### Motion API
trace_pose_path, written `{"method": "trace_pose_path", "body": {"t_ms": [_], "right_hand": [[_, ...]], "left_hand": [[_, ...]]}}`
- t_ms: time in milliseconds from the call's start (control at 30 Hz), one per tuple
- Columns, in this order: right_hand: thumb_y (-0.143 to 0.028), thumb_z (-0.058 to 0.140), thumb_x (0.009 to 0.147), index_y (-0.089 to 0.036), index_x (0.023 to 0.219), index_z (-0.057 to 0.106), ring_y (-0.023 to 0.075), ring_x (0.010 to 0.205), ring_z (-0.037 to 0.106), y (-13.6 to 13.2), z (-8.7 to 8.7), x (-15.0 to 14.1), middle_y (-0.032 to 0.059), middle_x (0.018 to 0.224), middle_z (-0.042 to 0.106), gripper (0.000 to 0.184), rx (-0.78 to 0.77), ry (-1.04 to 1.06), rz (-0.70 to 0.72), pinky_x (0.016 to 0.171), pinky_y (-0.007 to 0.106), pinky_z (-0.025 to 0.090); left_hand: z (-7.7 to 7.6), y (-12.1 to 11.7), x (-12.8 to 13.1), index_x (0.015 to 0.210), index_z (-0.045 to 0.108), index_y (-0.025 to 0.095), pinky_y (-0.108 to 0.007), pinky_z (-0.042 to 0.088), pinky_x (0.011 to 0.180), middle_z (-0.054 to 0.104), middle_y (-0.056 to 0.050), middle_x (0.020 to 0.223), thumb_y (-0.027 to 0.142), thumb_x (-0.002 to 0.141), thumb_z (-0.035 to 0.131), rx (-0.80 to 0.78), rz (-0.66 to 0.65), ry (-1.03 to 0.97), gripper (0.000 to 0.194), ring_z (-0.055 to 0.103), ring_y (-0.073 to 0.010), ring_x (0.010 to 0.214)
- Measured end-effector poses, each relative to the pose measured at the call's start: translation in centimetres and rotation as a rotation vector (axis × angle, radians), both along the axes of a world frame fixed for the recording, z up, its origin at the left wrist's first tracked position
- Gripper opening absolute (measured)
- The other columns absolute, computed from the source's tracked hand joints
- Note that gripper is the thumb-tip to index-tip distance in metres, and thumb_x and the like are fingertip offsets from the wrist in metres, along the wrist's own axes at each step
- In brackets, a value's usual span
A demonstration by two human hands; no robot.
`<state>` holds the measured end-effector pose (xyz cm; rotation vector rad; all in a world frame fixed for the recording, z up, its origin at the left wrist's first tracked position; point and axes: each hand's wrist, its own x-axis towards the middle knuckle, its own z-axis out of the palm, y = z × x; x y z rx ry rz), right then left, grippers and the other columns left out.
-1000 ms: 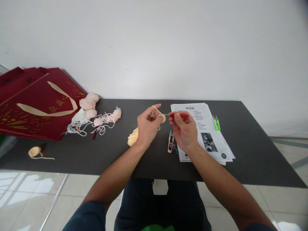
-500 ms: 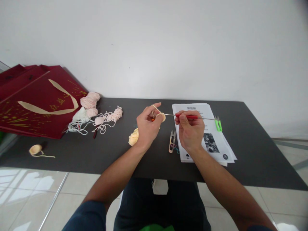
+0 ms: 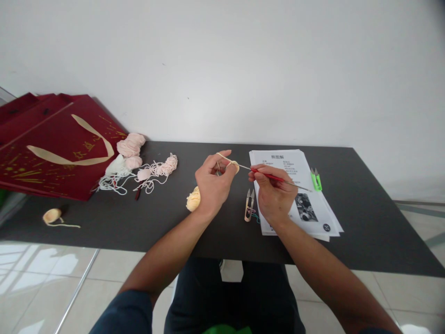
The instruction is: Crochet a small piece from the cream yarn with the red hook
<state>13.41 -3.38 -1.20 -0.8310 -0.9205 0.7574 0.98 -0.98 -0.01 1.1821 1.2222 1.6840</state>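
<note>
Between the thumb and fingers of my left hand (image 3: 214, 182) is a small cream crochet piece (image 3: 236, 167), mostly hidden by the thumb. Cream yarn runs from it over the raised index finger. My right hand (image 3: 274, 192) grips a crochet hook (image 3: 269, 176) by its red handle, pen-fashion. The hook's metal shaft points left, its tip at the crochet piece, and its back end slants down to the right. A pale yellow yarn ball (image 3: 193, 199) lies on the table just left of my left wrist.
Thread snips (image 3: 249, 205) lie beside printed sheets (image 3: 278, 156) under my right hand; green snips (image 3: 316, 179) rest at the sheets' right edge. Pink yarn (image 3: 130, 145) and white yarn (image 3: 116, 167) sit by a dark red bag (image 3: 52, 144). A cream crocheted cup (image 3: 52, 215) lies far left.
The hook has tilted, its back end swinging down and toward me while the tip stays at the crochet piece. My right hand has turned slightly; my left hand has barely shifted.
</note>
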Motion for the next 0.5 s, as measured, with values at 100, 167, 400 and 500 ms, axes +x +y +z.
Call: {"method": "trace_pose_path", "body": {"t_ms": [100, 167, 400, 500], "right_hand": [[-0.023, 0.084, 0.084, -0.036, 0.089, 0.082, 0.02, 0.082, 0.076, -0.5, -0.2, 0.0, -0.0002, 0.099, 0.082, 0.014, 0.037, -0.125, -0.006, 0.08, 0.042, 0.065], [-0.02, 0.082, 0.085, -0.038, 0.092, 0.084, 0.0219, 0.091, 0.078, -0.7, -0.5, 0.2, 0.0003, 0.102, 0.083, 0.019, 0.075, -0.221, -0.002, 0.088, 0.044, 0.065], [-0.019, 0.083, 0.083, -0.039, 0.098, 0.085, 0.0232, 0.1, 0.078, -0.4, -1.1, 0.4, 0.0012, 0.11, 0.084, 0.025, 0.082, -0.297, 0.061, 0.098, 0.045, 0.065], [-0.021, 0.086, 0.081, -0.038, 0.093, 0.085, 0.0232, 0.102, 0.078, -0.3, -1.1, 0.4, 0.001, 0.11, 0.084, 0.02, 0.03, -0.216, 0.085, 0.104, 0.047, 0.063]], "left_hand": [[0.0, 0.0, 0.0, 0.104, 0.08, 0.023, -0.028, 0.051, 0.073, 0.074, 0.0, 0.083, 0.025, 0.079, 0.081, 0.034, 0.063, 0.062, 0.025, 0.062, -0.0115, 0.071], [0.0, 0.1, 0.1, 0.105, 0.08, 0.023, -0.028, 0.052, 0.074, 0.075, -0.001, 0.084, 0.025, 0.079, 0.082, 0.022, 0.078, 0.052, 0.026, 0.065, -0.0124, 0.074], [0.2, 1.0, -0.1, 0.11, 0.077, 0.02, -0.027, 0.052, 0.076, 0.076, 0.002, 0.078, 0.022, 0.067, 0.09, -0.14, -0.134, -0.351, 0.046, 0.068, -0.0103, 0.069], [0.4, 1.2, -0.5, 0.108, 0.078, 0.019, -0.025, 0.049, 0.072, 0.073, 0.004, 0.073, 0.018, 0.064, 0.09, -0.212, -0.268, -0.464, 0.046, 0.064, -0.0082, 0.065]]}}
